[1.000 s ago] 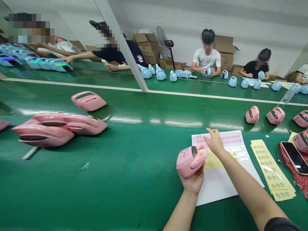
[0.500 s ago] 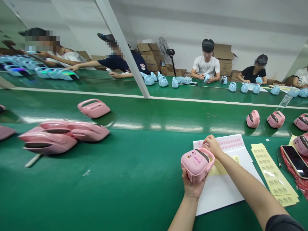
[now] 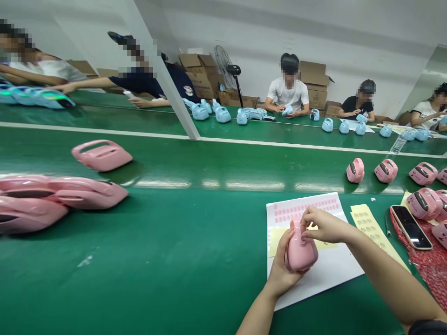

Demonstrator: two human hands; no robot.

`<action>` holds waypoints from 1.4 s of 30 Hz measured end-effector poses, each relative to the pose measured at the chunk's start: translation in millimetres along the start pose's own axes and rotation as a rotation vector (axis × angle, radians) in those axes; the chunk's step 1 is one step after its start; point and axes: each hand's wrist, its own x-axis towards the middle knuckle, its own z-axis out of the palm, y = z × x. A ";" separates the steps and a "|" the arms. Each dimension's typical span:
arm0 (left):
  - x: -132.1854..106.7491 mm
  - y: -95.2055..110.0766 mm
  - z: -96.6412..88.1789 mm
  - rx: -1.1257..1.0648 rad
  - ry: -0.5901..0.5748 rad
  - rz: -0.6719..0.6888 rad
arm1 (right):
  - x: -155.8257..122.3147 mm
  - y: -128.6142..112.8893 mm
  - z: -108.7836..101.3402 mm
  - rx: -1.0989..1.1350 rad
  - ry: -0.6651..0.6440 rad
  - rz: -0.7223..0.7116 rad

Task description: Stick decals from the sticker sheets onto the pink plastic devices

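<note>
At lower right the left hand (image 3: 281, 272) wrapped its grip round the case (image 3: 301, 250), long axis up-frame; the right hand (image 3: 323, 225), just above, pinched its top.

Pink case (image 3: 301, 251): smooth glossy plastic. Belt (image 3: 195, 242): shiny green rubbery sheet. Sticker sheet (image 3: 314, 265): matt white paper.

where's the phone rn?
Head view, far right of the green bench: the phone lies flat at the red mat's edge, between the yellow sticker sheet and a pink unit.
</note>
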 end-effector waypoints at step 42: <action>2.6 2.5 -17.6 0.174 -0.194 0.048 | -6.4 -1.4 25.1 -0.072 0.160 0.194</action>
